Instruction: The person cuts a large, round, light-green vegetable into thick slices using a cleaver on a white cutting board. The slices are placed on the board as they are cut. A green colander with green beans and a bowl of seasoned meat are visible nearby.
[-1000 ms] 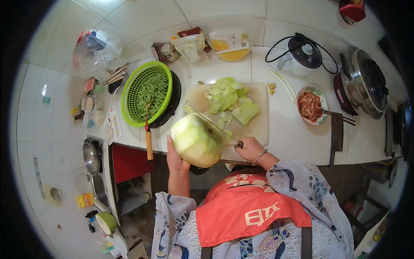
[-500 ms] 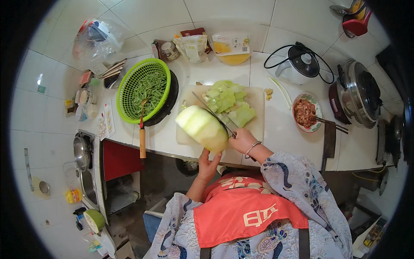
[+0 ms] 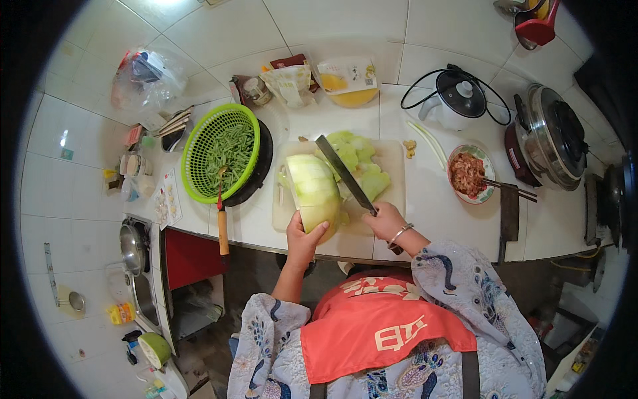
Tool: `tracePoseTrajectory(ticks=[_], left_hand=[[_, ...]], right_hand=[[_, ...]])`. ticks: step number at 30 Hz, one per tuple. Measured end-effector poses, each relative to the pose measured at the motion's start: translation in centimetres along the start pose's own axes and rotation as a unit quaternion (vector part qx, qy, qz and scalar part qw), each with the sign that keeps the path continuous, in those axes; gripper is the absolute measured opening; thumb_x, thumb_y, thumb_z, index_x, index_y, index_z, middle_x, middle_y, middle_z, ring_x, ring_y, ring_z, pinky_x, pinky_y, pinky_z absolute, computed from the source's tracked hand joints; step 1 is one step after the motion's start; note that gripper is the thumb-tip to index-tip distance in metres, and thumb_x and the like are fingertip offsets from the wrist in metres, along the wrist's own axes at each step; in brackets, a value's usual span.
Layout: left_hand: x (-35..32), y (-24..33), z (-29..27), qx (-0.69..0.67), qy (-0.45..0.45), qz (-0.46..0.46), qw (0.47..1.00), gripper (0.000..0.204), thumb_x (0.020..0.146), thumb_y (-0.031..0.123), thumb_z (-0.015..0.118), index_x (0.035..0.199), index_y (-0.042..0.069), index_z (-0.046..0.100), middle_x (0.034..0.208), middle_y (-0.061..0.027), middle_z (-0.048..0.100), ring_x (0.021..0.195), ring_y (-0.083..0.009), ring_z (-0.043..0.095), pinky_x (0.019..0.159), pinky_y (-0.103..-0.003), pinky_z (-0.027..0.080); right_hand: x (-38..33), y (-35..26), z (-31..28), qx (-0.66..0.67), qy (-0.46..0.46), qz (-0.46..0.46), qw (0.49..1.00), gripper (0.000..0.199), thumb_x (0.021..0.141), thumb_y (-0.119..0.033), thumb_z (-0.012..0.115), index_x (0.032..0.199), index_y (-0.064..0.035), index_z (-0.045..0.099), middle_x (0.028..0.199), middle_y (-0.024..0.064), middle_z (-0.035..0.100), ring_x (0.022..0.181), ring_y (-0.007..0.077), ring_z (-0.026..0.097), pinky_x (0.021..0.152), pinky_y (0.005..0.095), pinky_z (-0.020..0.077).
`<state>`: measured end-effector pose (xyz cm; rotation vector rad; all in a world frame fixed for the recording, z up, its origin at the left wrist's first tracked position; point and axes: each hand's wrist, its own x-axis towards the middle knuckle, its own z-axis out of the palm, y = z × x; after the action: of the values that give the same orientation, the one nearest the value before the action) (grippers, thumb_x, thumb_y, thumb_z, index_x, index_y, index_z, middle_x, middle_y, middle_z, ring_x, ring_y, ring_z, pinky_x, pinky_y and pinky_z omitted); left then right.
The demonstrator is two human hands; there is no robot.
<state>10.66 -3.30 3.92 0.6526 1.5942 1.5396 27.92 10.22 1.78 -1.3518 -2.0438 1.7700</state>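
My left hand (image 3: 304, 241) grips the lower end of a large, pale green peeled melon (image 3: 311, 185), thumb up along its side. The melon stands tilted over the near left part of a white cutting board (image 3: 393, 199). In my right hand (image 3: 385, 223), fingers wrapped round the handle, is a kitchen knife (image 3: 347, 174). Its long dark blade slants up and left, just right of the melon; whether it touches the melon I cannot tell. Thin green peelings (image 3: 362, 159) are heaped on the board behind the blade.
Left of the board sits a green basket (image 3: 189, 154) of cut green beans, with a wooden-handled tool (image 3: 222, 229) leaning on its rim. To the right are a bowl of chopped meat (image 3: 468, 174) with chopsticks, a scallion (image 3: 428, 143), a small electric pot (image 3: 460, 100) and a dark-handled cleaver (image 3: 509, 213) at the counter edge.
The melon has turned more upright, and my left hand has shifted left and up onto its side. The knife has come away from the melon's right end, its blade now raised beside it.
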Motion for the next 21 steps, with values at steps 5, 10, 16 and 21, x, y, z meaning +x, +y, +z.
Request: tracePoseTrajectory(ticks=[5,10,16,21], left_hand=[[-2.3,1.2,-0.2,-0.035,0.042,-0.073,0.996,0.039,0.08,0.008,0.068,0.115,-0.001,0.054,0.104,-0.0091,0.063,0.091,-0.0144,0.061,0.081,-0.029,0.05],[-3.5,1.3,1.7,-0.011,-0.033,-0.091,0.995,0.037,0.078,0.007,0.07,0.11,-0.002,0.054,0.1,-0.0082,0.064,0.088,-0.0135,0.061,0.078,-0.029,0.05],[-3.5,-1.1,1.8,0.061,-0.069,0.02,0.996,0.041,0.077,0.012,0.075,0.113,0.003,0.057,0.106,-0.0072,0.062,0.097,-0.017,0.059,0.086,-0.032,0.046],[-3.2,-0.7,1.9,0.16,-0.068,0.072,0.982,0.043,0.077,0.016,0.074,0.115,0.005,0.057,0.107,-0.0086,0.062,0.101,-0.0213,0.058,0.089,-0.035,0.045]], right_hand=[[-2.7,-0.4,-1.4,-0.057,0.025,-0.048,0.997,0.024,0.075,-0.022,0.061,0.072,0.0016,0.057,0.062,0.02,0.056,0.059,0.0356,0.058,0.057,0.0425,0.0448],[-3.8,-1.8,-2.8,-0.21,0.024,-0.168,0.963,0.022,0.075,-0.023,0.063,0.078,-0.0018,0.057,0.063,0.0181,0.058,0.064,0.0372,0.06,0.057,0.0439,0.0465],[-5.0,-3.9,-3.6,-0.379,0.003,-0.289,0.879,0.021,0.074,-0.023,0.065,0.08,-0.0079,0.052,0.065,0.0129,0.058,0.06,0.0333,0.06,0.053,0.043,0.0477],[-4.6,-5.0,-3.8,-0.426,0.007,-0.31,0.85,0.019,0.07,-0.019,0.066,0.076,-0.0085,0.053,0.06,0.011,0.058,0.055,0.0313,0.061,0.049,0.042,0.049]])
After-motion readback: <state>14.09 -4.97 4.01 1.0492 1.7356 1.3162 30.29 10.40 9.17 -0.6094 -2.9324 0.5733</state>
